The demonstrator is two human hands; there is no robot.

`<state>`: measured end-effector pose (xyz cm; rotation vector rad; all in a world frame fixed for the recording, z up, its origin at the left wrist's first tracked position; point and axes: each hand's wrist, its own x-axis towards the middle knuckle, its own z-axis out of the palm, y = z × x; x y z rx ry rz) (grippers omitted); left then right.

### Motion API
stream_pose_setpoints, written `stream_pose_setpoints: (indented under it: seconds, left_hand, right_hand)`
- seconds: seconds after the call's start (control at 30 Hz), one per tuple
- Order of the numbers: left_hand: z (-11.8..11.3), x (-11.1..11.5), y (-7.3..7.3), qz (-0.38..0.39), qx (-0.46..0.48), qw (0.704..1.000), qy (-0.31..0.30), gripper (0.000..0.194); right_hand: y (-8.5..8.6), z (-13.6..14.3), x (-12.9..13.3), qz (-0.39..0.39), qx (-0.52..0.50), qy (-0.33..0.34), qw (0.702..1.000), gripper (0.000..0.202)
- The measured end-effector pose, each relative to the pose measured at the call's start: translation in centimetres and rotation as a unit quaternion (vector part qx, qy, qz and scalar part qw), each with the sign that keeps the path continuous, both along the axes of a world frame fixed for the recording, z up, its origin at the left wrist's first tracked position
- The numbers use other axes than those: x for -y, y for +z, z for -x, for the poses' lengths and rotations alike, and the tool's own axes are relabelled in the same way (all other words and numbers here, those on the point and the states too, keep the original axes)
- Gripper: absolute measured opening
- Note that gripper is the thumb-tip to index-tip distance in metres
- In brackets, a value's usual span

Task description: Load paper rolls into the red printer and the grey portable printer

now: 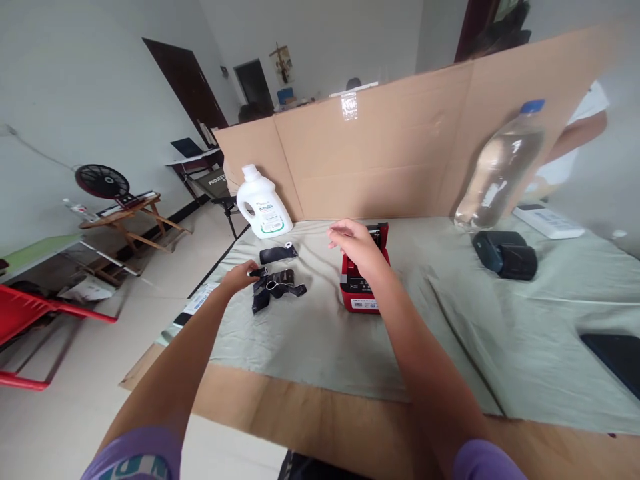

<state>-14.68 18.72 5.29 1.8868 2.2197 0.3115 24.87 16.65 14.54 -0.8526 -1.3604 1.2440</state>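
My left hand (241, 276) is at the left edge of a pile of black strips and rolls (281, 283), its fingers closed on a black piece there. Just behind the pile lies another black roll (275, 254) with a white core end. My right hand (351, 241) hangs over a red and black device (361, 304) that stands on the cloth with its upper part raised at the back. The fingers of that hand are bent and point left; whether they hold anything cannot be made out.
A white jug (265, 208) stands at the back left before a cardboard screen (375, 153). To the right are a large water bottle (503, 167), a black object (505, 255), a white device (549, 221) and a dark phone (615, 357). A person's arm (577, 135) shows behind the screen.
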Motion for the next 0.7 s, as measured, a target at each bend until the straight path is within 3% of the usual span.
stream_pose_setpoints:
  seconds: [0.1,0.17,0.23,0.3,0.37,0.47,0.6,0.7]
  left_hand:
    - [0.7,0.0,1.1,-0.035,0.038,0.998,0.029,0.036]
    - [0.7,0.2,2.6,-0.11,0.137,0.981,0.082,0.041]
    - [0.0,0.7,4.3,-0.214,0.294,0.922,0.133,0.045]
    - [-1.8,1.4,6.0,-0.304,0.438,0.834,0.144,0.042]
    - [-4.4,2.2,7.5,-0.36,0.527,0.761,0.116,0.036]
    - [-9.0,3.5,9.2,-0.403,0.586,0.702,0.041,0.031]
    - [-14.5,4.9,11.2,-0.402,0.622,0.67,-0.053,0.028]
    - [-17.5,5.7,12.9,-0.348,0.636,0.682,-0.102,0.031]
  right_hand:
    - [0.0,-0.1,0.1,0.0,0.002,-0.001,1.0,0.022]
    - [0.1,-0.2,0.1,0.001,-0.001,-0.003,1.0,0.023]
    - [0.3,-0.3,0.2,0.005,-0.007,-0.007,1.0,0.023]
    - [0.5,-0.3,0.2,0.008,-0.013,-0.01,1.0,0.023]
    - [0.6,-0.2,0.3,0.005,-0.013,-0.009,1.0,0.023]
    - [1.0,-0.3,0.7,-0.016,-0.002,-0.003,1.0,0.021]
    - [2.2,-1.0,2.0,-0.076,0.03,-0.007,0.997,0.02]
    - [3.6,-2.0,3.5,-0.142,0.084,-0.013,0.986,0.021]
